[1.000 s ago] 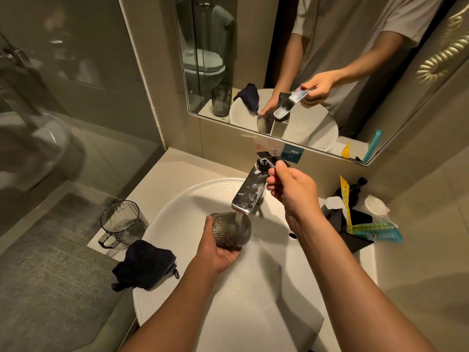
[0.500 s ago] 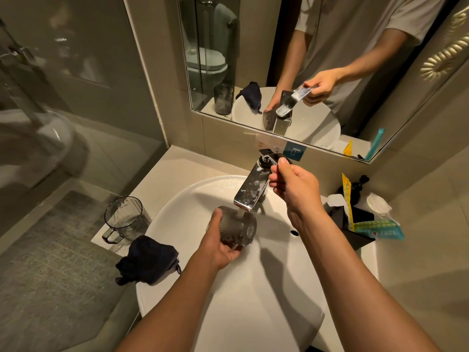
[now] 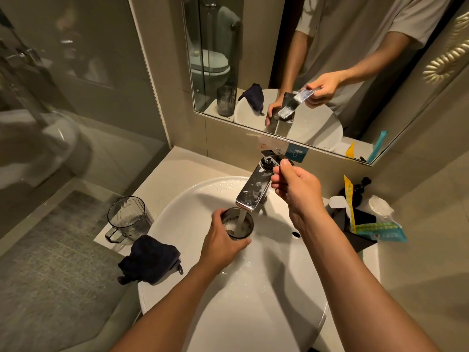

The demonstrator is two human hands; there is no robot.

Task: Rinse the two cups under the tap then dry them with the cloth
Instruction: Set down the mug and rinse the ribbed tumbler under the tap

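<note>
Turned upright since a moment ago, the ribbed dark cup (image 3: 237, 223) now sits mouth-up under the chrome tap (image 3: 252, 189), water streaming into it, with the left hand (image 3: 221, 243) wrapped tight around its side over the white basin (image 3: 177, 214). The right hand (image 3: 295, 185) pinches the tap lever (image 3: 271, 155). On the counter to the left stand a clear handled mug (image 3: 128, 219) and, touching the basin's rim, a dark cloth (image 3: 149, 259).

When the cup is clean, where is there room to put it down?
Bare counter lies behind the handled cup, between the wall and the basin rim. The left front corner is taken by that cup and the dark cloth. Right of the tap is crowded with packets.
</note>
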